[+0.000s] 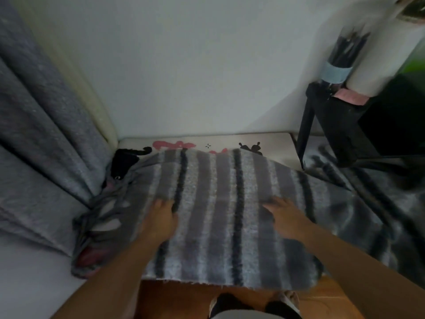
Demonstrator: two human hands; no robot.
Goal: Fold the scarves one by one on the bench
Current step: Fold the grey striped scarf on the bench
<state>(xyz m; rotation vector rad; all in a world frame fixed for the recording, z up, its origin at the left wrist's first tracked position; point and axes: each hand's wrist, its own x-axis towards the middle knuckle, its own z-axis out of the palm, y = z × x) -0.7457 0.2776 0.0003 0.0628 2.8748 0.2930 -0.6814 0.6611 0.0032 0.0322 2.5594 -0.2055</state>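
Observation:
A wide fuzzy scarf [213, 203] with grey, white and dark stripes lies spread across the white bench [278, 146], its near edge hanging over the front. My left hand [161, 221] rests flat on its left part, fingers apart. On the right part my right hand [286, 217] presses flat, fingers spread. Neither hand grips the cloth. The scarf's right end trails off the bench toward the right. A grey scarf with pink and white patches [96, 226] lies bunched at the left end of the bench.
A grey curtain [39, 134] hangs at the left, touching the bench. A black stand [340, 125] with a bundle of dark rods stands at the right. The white wall is right behind the bench. A black item [124, 162] lies at the back left. My feet are on the wood floor below.

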